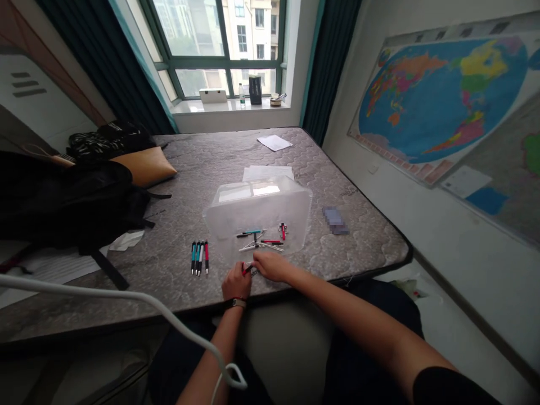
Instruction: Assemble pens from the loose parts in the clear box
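My left hand (236, 282) is closed around a red and black pen (247, 270) at the front edge of the mattress. Close against it, my right hand (270, 266) is pinched at the pen's far end; what lies between its fingertips is too small to make out. Just beyond both hands, a clear plastic box (223, 216) lies on its side with its opening toward me. Loose pen parts (272, 242), red, blue, black and white, lie scattered in it, with a small cluster of short pieces (283, 230) at the right. Several pens (199, 259) stand in a row to the left.
A grey mattress (177, 225) carries everything. Black bags (76, 202) and an orange pouch (145, 166) are on the left, papers (274, 142) at the back. A white cable (160, 309) crosses the lower left. A blurred flat item (335, 219) lies right of the box.
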`<state>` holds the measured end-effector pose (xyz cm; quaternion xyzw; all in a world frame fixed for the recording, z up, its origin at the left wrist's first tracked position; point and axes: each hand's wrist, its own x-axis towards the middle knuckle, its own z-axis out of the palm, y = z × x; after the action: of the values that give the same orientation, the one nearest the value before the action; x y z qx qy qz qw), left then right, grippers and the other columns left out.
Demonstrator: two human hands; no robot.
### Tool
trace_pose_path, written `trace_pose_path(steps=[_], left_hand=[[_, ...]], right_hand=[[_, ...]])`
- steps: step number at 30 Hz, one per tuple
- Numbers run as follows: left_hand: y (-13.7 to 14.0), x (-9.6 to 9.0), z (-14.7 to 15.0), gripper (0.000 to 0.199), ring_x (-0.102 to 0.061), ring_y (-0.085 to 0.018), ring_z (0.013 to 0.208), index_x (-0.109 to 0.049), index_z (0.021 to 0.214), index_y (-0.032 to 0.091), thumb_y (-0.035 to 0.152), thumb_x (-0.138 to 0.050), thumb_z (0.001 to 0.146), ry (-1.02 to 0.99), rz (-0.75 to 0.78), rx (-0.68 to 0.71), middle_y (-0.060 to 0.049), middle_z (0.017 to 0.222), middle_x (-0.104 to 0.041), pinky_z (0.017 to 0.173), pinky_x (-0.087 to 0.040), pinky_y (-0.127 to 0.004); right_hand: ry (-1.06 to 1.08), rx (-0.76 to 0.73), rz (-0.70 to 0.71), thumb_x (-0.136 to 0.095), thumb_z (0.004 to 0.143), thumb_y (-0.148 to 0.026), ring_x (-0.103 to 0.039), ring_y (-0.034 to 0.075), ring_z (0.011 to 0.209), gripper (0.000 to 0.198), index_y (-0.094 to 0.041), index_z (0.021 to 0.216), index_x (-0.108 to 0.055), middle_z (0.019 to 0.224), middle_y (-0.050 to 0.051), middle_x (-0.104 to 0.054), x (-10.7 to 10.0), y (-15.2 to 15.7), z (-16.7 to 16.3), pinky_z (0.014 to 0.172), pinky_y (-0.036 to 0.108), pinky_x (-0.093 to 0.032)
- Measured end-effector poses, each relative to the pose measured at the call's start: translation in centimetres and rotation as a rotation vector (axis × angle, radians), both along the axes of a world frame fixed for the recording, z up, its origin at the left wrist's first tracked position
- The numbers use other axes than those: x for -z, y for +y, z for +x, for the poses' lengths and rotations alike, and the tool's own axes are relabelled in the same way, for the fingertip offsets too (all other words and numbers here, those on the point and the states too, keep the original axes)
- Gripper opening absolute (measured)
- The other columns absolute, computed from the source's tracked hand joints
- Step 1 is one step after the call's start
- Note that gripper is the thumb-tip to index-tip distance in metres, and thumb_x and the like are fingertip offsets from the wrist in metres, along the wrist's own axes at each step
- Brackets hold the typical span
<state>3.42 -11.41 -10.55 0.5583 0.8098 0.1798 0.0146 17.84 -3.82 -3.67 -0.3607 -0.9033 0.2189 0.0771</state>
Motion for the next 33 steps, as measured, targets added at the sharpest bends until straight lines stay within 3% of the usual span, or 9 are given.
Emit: trace_pose_path(steps=[5,11,19,26,33], left_hand=[[0.0,-0.2,0.1,0.029,-0.057,-0.017,0.073,-0.061,0.096,0.021,0.037,-0.037,0.098,0.030,0.002,0.006,-0.005,0.081,-0.067,0.057,-0.019,-0.028],[0.0,-0.2,0.2,0.027,-0.057,-0.016,0.074,-0.062,0.096,0.021,0.037,-0.040,0.097,0.036,0.008,0.021,-0.005,0.081,-0.067,0.058,-0.021,-0.027],[0.0,0.0,0.2,0.030,-0.056,-0.016,0.073,-0.061,0.094,0.021,0.040,-0.038,0.098,0.046,0.002,0.046,-0.004,0.080,-0.066,0.057,-0.018,-0.028],[0.1,0.2,0.2,0.029,-0.055,-0.016,0.072,-0.062,0.098,0.022,0.040,-0.040,0.097,0.055,-0.011,0.058,-0.004,0.081,-0.065,0.056,-0.017,-0.028],[0.1,0.0,0.4,0.031,-0.055,-0.016,0.071,-0.063,0.099,0.022,0.042,-0.039,0.096,0.064,-0.028,0.048,-0.005,0.081,-0.065,0.056,-0.016,-0.028]], right_hand=[[-0.029,0.036,-0.029,-0.035,0.100,-0.045,-0.064,0.023,0.084,0.044,-0.015,0.093,-0.066,0.088,0.012,-0.070,-0.5,0.0,-0.2,0.073,0.028,-0.039],[0.027,0.010,-0.034,-0.044,0.098,-0.039,-0.064,0.021,0.087,0.033,-0.014,0.104,-0.064,0.093,0.012,-0.071,-0.7,-0.7,0.5,0.073,0.027,-0.039],[-0.092,0.086,-0.015,-0.031,0.100,-0.048,-0.067,0.025,0.085,0.054,-0.014,0.089,-0.072,0.092,0.015,-0.073,-0.4,-0.5,-0.3,0.074,0.030,-0.043],[-0.009,0.035,0.020,-0.039,0.099,-0.041,-0.066,0.022,0.088,0.040,-0.013,0.102,-0.067,0.095,0.014,-0.071,-0.3,-0.8,0.9,0.076,0.028,-0.043],[-0.055,0.234,-0.055,-0.032,0.101,-0.044,-0.067,0.024,0.089,0.050,-0.013,0.098,-0.071,0.097,0.016,-0.072,1.2,-1.0,-0.4,0.080,0.030,-0.046]])
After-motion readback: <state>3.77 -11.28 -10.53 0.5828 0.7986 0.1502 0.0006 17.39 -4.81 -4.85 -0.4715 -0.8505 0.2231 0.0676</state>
